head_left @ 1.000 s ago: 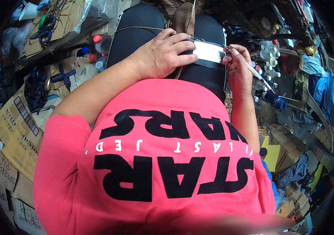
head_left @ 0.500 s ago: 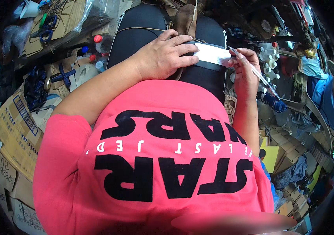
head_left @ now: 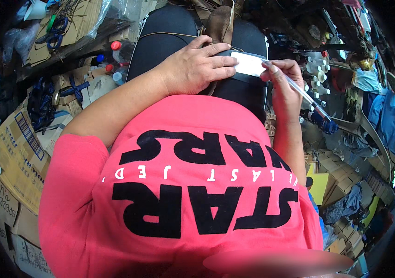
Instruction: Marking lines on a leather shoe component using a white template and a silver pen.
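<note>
Pen [head_left: 307, 97] (1) is pinched by right fingers [head_left: 291, 67]; flat left fingers [head_left: 224, 61] touch 1 strip [head_left: 248, 64].

The pen [head_left: 305, 96] looks glossy plastic, the shirt [head_left: 70, 185] matt cloth.

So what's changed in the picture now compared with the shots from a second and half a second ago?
The right hand, holding the pen, shifted right, then came back left, its fingertips now at the right end of the white strip. Nothing was taken hold of or let go. The left hand stayed at the strip's left end.
</note>
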